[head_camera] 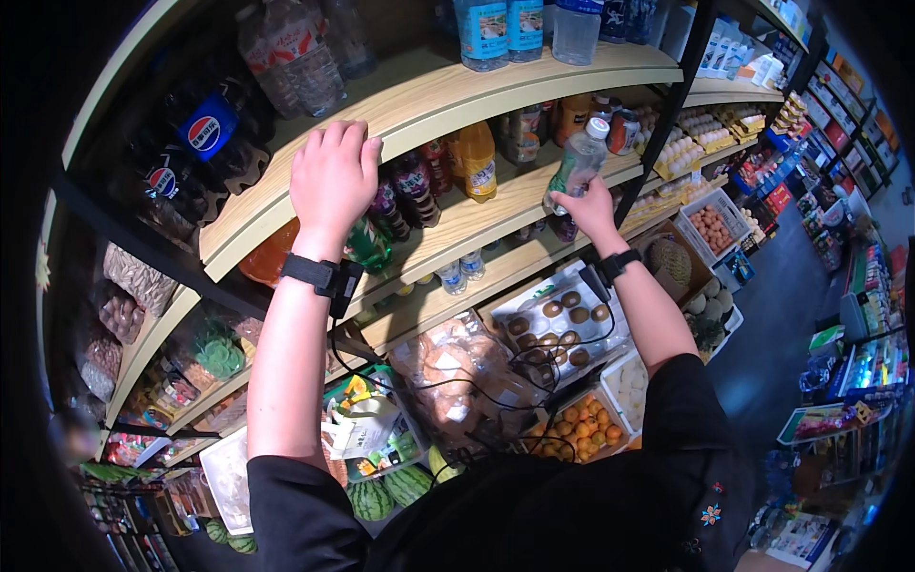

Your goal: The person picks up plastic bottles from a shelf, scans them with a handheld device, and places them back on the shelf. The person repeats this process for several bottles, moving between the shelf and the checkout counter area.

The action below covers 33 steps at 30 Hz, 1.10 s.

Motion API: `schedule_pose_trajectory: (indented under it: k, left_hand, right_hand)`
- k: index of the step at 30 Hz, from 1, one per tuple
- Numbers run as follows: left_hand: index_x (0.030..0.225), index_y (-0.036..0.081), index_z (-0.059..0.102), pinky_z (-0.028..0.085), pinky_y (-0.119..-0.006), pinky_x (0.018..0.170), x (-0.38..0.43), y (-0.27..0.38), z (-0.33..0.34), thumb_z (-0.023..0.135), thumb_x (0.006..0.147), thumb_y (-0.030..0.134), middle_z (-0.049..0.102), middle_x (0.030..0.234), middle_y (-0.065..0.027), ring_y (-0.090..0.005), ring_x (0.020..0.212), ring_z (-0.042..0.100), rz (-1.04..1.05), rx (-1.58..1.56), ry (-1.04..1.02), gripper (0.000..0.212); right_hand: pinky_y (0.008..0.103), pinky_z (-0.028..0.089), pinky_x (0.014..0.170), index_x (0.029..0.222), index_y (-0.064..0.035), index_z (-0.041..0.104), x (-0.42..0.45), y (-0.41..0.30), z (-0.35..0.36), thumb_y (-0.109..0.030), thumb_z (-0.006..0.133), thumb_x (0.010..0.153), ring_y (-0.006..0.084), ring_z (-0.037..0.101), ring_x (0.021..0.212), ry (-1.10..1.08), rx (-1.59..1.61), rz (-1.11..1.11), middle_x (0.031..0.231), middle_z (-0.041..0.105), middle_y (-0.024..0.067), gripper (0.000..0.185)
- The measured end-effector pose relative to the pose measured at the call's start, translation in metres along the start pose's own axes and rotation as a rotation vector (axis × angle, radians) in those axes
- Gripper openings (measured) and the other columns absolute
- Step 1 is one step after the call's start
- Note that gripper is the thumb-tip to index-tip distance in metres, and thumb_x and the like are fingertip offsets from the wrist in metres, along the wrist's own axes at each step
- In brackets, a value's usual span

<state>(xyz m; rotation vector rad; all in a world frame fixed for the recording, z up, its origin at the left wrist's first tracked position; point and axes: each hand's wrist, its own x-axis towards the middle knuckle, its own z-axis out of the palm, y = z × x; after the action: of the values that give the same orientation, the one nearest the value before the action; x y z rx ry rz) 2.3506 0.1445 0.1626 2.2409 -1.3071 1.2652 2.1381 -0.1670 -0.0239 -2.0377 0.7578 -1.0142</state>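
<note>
My left hand (336, 175) rests on the front edge of a wooden shelf (422, 118), its fingers lying over the board and nothing visible in them. Lower and to the right, my right hand (590, 211) grips a clear plastic bottle (582, 159) with a white cap and a green label. That bottle tilts a little at the front of the second shelf (525, 187); whether its base touches the board I cannot tell. An orange drink bottle (477, 161) and dark purple drink bottles (414, 182) stand between my hands on this shelf. Near my left wrist is a green bottle (368, 243).
Pepsi bottles (207, 132) and water bottles (482, 32) occupy the top shelf. Below are a box of kiwifruit (557, 329), bagged goods (450, 368), a box of orange fruit (582, 429) and watermelons (372, 497). Black cables (472, 393) hang before me. Egg trays (686, 146) line the right.
</note>
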Motion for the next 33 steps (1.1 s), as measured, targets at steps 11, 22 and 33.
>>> schedule_pose_trajectory:
  k: [11,22,33]
  left_hand:
    - [0.112,0.01,0.071,0.05,-0.041,0.09,0.0,-0.001,-0.006,0.057,0.098,0.031,0.069,0.109,-0.0073,-0.0286,0.104,0.063,0.001,-0.004,-0.037,0.029]
    - [0.114,0.009,0.069,0.048,-0.042,0.087,0.001,0.003,-0.01,0.059,0.096,0.029,0.068,0.111,-0.0069,-0.0286,0.103,0.062,-0.004,-0.034,-0.046,0.028]
    - [0.105,0.008,0.072,0.048,-0.043,0.092,-0.004,-0.002,-0.013,0.064,0.092,0.034,0.068,0.105,-0.0077,-0.0291,0.102,0.062,-0.069,-0.178,0.022,0.029]
  right_hand:
    - [0.0454,0.053,0.094,0.112,0.0028,0.063,0.075,0.029,0.075,-0.029,0.091,0.068,0.0405,0.065,0.107,0.081,-0.16,0.067,0.113,0.067,0.0235,0.061]
    - [0.046,0.049,0.1,0.125,0.0034,0.052,0.07,0.031,0.077,-0.023,0.093,0.067,0.0444,0.058,0.116,0.107,-0.195,-0.014,0.123,0.059,0.026,0.075]
    - [0.0298,0.049,0.072,0.067,-0.0071,0.058,-0.145,-0.046,-0.024,-0.045,0.039,0.111,0.0163,0.065,0.071,-0.273,0.578,0.33,0.069,0.062,0.0035,0.061]
